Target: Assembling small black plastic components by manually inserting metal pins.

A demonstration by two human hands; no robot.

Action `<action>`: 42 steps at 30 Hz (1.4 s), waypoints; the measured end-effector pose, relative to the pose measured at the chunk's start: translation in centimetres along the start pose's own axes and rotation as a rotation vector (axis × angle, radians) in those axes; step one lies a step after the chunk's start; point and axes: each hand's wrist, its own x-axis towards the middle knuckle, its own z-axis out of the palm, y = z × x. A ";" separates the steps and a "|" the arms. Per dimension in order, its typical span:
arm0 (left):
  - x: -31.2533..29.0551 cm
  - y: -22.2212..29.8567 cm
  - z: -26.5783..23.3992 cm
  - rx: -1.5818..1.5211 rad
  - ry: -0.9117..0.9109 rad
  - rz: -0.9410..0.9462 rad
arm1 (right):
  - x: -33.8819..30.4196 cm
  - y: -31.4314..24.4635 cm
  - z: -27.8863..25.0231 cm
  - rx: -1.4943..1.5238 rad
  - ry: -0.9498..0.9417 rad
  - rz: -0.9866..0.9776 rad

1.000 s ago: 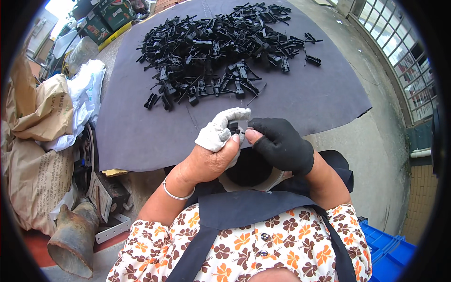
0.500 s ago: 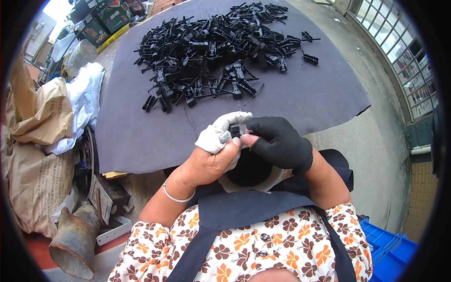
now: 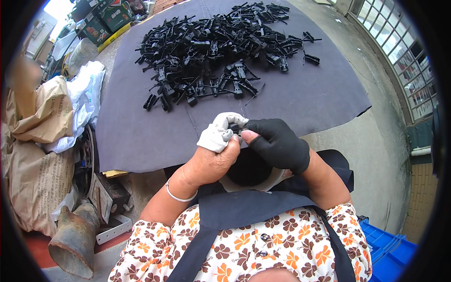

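Just beyond the table's near edge, my left hand [image 3: 218, 143], in a white glove with the thumb bare, is closed around a small black plastic part [image 3: 235, 127]. My right hand [image 3: 280, 146], in a black glove with bare thumb tip, presses thumb and finger together against the same part. Most of the part is hidden by my fingers. On the table beyond lies a big heap of black plastic clip-like pieces [image 3: 206, 51] with thin arms sticking out. Below my hands, a round pale-rimmed container [image 3: 231, 182] stands between my knees, dark inside.
A grey-covered table [image 3: 141, 136] spreads ahead. At left stand brown paper sacks [image 3: 37, 178], a white plastic bag [image 3: 87, 89] and a rusty pipe fitting [image 3: 75, 242]. Blue crates [image 3: 387, 249] sit at lower right. A barred window [image 3: 399, 51] lines the right wall.
My right hand has shifted slightly left, closer to my left hand. The fingers have closed in around the black part, so less of it shows.
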 end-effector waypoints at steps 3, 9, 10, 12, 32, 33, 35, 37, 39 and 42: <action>0.2 -0.9 0.4 0.287 0.064 0.200 | 0.2 0.8 0.6 -0.009 0.052 -0.018; -0.1 -0.3 0.3 0.604 0.046 0.301 | 0.2 1.3 1.3 -0.001 0.055 -0.045; -0.3 0.0 0.1 0.616 0.009 0.270 | 0.3 1.3 0.7 0.000 0.051 -0.048; -0.5 0.9 0.0 0.564 -0.007 0.186 | 0.4 1.1 -1.4 -0.094 -0.191 0.060; -0.8 0.2 0.5 0.318 -0.030 0.165 | -1.2 0.2 3.0 -0.186 0.245 -0.422; -0.8 0.7 0.4 0.318 -0.032 0.164 | -1.3 -0.1 2.6 -0.066 0.068 -0.382; -0.9 1.8 0.0 0.421 -0.122 0.033 | -1.4 -0.8 2.0 0.114 -0.172 -0.234; -1.1 1.7 -0.2 0.441 -0.223 -0.003 | -1.3 -0.8 0.8 0.200 -0.369 -0.096; -1.6 1.0 -0.8 0.289 -0.403 0.171 | -0.9 -0.9 0.2 0.243 -0.605 -0.009; -1.8 0.9 -0.9 0.169 -0.405 0.171 | -1.0 -0.5 2.0 0.103 -0.524 -0.132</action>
